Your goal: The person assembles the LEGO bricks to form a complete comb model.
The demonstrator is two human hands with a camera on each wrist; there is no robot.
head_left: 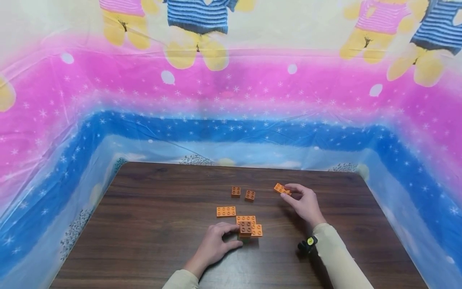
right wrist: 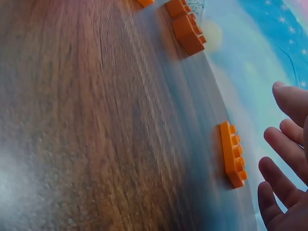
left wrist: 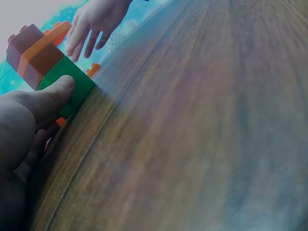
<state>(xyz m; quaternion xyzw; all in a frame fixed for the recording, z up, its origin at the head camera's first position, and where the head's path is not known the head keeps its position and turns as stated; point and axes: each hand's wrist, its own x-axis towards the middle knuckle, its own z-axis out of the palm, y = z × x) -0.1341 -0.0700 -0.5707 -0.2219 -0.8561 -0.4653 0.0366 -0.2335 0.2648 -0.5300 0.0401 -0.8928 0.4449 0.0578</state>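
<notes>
My left hand grips a small stack of toy building bricks near the table's front middle. In the left wrist view its thumb lies against the green brick at the bottom. Above the green are a brown brick, thin orange bricks and a brown brick on top. My right hand reaches over the right side of the table, fingers parted, close to a thin orange brick. The right wrist view shows that orange brick lying on the table, with a gap between it and the fingers.
Two small brown-orange bricks stand behind the stack. Another flat orange brick lies to the stack's left. The dark wooden table ends at a printed cloth backdrop at the back and sides.
</notes>
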